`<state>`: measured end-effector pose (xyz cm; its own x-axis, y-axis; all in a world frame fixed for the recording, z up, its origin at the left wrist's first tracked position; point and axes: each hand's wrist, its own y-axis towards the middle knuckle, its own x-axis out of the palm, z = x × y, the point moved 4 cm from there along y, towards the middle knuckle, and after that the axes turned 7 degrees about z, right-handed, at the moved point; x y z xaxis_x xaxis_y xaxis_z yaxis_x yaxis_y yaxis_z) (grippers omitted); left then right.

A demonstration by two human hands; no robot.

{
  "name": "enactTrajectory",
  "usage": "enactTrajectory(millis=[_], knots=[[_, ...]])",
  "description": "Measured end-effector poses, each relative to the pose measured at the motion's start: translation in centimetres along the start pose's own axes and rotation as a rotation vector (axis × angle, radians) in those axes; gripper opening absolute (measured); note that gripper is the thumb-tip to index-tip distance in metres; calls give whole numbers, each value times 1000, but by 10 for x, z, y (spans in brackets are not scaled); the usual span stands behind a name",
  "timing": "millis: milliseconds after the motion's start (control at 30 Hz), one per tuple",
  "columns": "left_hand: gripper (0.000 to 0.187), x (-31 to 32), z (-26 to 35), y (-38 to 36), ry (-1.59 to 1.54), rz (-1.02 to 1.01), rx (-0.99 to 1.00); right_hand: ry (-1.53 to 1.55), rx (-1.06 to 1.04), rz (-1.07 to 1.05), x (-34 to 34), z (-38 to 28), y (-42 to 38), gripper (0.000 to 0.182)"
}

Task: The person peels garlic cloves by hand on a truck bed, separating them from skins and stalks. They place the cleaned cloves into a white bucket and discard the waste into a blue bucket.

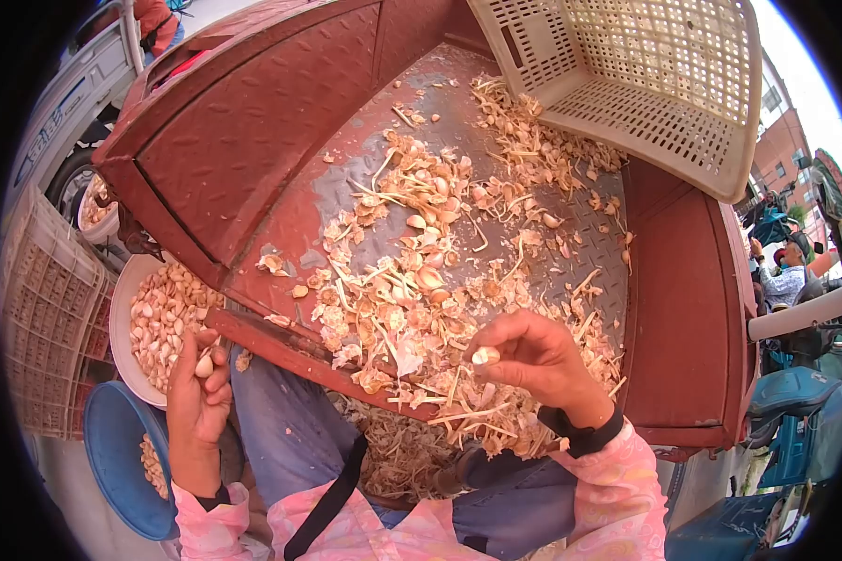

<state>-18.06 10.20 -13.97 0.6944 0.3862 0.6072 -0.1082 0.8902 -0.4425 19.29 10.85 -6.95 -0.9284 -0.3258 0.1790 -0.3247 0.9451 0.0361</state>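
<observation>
My left hand (200, 402) is closed with a garlic clove (205, 365) between its thumb and fingers, beside a white bowl (122, 323) heaped with peeled-off garlic cloves (164, 313). Over the front edge of a red metal cart bed (281, 220), my right hand (538, 365) pinches a pale piece of garlic (484, 355) between thumb and fingertips. Below and around that hand lie dry garlic skins and stalks (482, 411). More loose cloves and skins (421, 252) are spread across the middle of the cart floor.
A blue basin (112, 449) with some cloves stands at lower left, near stacked plastic crates (51, 309). A beige perforated crate (664, 122) tilts over the cart's back right. Garlic husks (407, 453) cover the ground between my legs. People and parked vehicles (795, 374) are beyond.
</observation>
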Motion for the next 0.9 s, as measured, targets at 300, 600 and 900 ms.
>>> enactTrajectory(millis=[300, 600, 900], knots=[[32, 138, -123, -34, 128, -424, -377, 193, -450, -522, 64, -80, -76, 23], [24, 143, -143, -23, 118, -494, -259, -5, -743, -374, 85, -129, -53, 13], [27, 138, -144, -23, 166, -454, -209, -263, -655, -229, 67, -104, -43, 12]])
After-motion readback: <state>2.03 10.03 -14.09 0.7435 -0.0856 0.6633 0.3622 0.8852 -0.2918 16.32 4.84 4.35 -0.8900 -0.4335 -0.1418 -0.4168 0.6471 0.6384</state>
